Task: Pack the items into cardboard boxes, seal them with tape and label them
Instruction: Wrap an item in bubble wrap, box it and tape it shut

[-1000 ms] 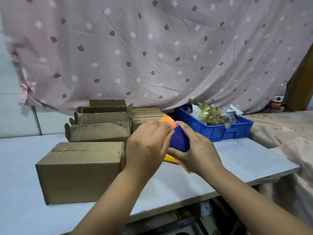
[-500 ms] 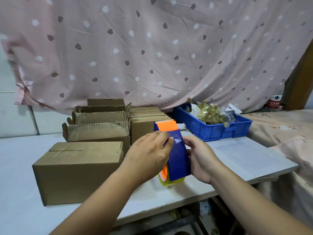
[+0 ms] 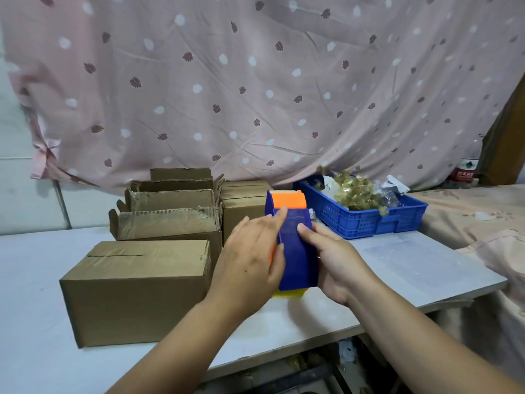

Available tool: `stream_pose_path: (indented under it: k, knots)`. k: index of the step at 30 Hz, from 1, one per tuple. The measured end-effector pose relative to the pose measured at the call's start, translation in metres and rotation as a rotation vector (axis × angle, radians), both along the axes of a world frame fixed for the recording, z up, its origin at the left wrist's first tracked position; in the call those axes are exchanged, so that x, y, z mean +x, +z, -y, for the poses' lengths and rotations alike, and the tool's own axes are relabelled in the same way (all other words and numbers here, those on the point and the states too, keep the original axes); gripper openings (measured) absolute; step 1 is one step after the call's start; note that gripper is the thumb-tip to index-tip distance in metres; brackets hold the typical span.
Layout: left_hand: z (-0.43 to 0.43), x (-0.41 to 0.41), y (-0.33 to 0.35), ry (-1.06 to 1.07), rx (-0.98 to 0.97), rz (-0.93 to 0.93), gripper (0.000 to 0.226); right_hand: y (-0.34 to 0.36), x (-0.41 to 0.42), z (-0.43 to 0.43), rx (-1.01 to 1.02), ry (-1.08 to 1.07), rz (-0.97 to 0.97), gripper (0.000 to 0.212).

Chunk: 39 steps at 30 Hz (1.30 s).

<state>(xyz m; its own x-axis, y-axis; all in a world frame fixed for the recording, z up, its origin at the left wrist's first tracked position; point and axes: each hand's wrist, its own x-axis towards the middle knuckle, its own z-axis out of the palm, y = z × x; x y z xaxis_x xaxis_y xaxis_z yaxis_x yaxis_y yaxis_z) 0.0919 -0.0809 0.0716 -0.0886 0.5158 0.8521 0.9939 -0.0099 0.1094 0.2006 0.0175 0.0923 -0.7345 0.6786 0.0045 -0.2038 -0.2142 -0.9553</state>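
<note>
A tape dispenser (image 3: 297,251) with a blue body, an orange top and a yellow base stands upright just above the white table's front edge. My right hand (image 3: 335,263) grips its right side, with the thumb on the blue face. My left hand (image 3: 250,263) lies against its left side with fairly straight fingers, the index tip touching just below the orange part. A closed cardboard box (image 3: 136,285) sits on the table directly left of my left hand, with a seam running along its top.
Behind the closed box stand open-flapped cardboard boxes (image 3: 167,223) and a closed one (image 3: 241,211). A blue plastic crate (image 3: 366,220) with bagged items sits at the back right. The white table (image 3: 412,268) ends at the right beside a cloth-covered surface (image 3: 483,211). A pink curtain hangs behind.
The dispenser has turned from tilted and hidden between my hands to upright with its blue face toward me. My left fingers have straightened along its side.
</note>
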Motion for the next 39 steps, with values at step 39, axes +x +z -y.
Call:
stream_pose_path:
  k: [39]
  knots:
    - [0.201, -0.170, -0.065, 0.128, -0.011, 1.059, 0.019, 0.049, -0.253, 0.184, 1.634, 0.275, 0.091, 0.046]
